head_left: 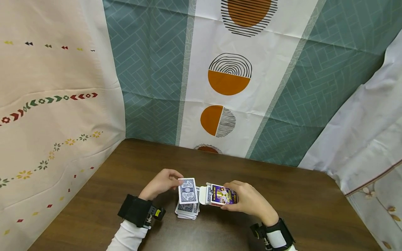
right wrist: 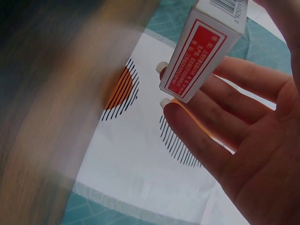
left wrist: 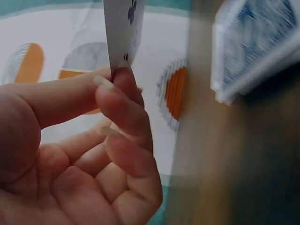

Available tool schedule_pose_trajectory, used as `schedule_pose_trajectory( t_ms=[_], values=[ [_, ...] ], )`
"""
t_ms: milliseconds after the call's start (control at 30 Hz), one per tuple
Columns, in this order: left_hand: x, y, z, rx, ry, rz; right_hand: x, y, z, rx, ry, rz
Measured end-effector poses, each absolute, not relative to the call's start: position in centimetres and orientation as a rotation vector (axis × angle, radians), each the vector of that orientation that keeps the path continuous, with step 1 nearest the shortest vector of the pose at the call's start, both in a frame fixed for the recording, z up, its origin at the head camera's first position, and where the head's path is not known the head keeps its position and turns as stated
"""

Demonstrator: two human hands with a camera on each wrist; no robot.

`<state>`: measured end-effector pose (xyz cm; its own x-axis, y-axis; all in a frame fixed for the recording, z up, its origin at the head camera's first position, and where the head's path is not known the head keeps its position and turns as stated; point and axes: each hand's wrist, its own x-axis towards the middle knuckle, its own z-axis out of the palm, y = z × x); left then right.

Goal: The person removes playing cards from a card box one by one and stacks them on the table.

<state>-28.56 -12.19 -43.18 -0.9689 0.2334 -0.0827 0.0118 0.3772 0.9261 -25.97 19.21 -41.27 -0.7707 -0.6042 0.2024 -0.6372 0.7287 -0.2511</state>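
Note:
My left hand point(head_left: 164, 182) pinches a playing card point(head_left: 188, 190) by its edge between thumb and fingers; its patterned blue back shows in the head view, and black pips on its face in the left wrist view. Beneath that card lies a stack of playing cards point(head_left: 186, 211) on the table, backs up. To the right, my right hand point(head_left: 249, 200) holds a purple and white card box point(head_left: 223, 194), its flap open toward the stack. Blue-backed cards show inside the box's mouth. A red label point(right wrist: 194, 58) on the box's side faces the right wrist camera.
The brown wooden table point(head_left: 150, 157) spreads around both hands. Behind it hangs a teal and white cloth point(head_left: 150, 87) with orange circles. Cream patterned fabric point(head_left: 62, 139) borders the left side, and white fabric point(head_left: 355, 139) the right. Each wrist wears a black strap point(head_left: 135, 211).

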Motion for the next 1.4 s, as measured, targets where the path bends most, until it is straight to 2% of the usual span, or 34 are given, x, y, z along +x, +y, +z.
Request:
schedule_pose_trajectory(
  t_ms=[300, 900, 1000, 1200, 1400],
  values=[
    [-28.9, -11.0, -45.3, 0.006, 2.592, 1.514, -26.0, 19.4, -41.5, 0.995, -2.832, 0.456],
    [-28.7, -10.0, -45.7, -0.056, 2.855, 1.226, -26.2, 19.0, -41.4, 1.004, -2.846, 0.445],
    [-28.2, -9.1, -45.1, 0.029, 2.918, 1.200, -26.2, 19.0, -41.5, 1.014, -2.844, 0.443],
    [-26.8, -6.5, -43.5, 0.511, 2.715, 1.396, -26.1, 18.9, -41.6, 1.020, -2.841, 0.439],
    [-25.9, -5.2, -43.4, 0.528, 2.551, 1.457, -25.8, 18.7, -41.4, 1.039, -2.829, 0.449]
  ],
)
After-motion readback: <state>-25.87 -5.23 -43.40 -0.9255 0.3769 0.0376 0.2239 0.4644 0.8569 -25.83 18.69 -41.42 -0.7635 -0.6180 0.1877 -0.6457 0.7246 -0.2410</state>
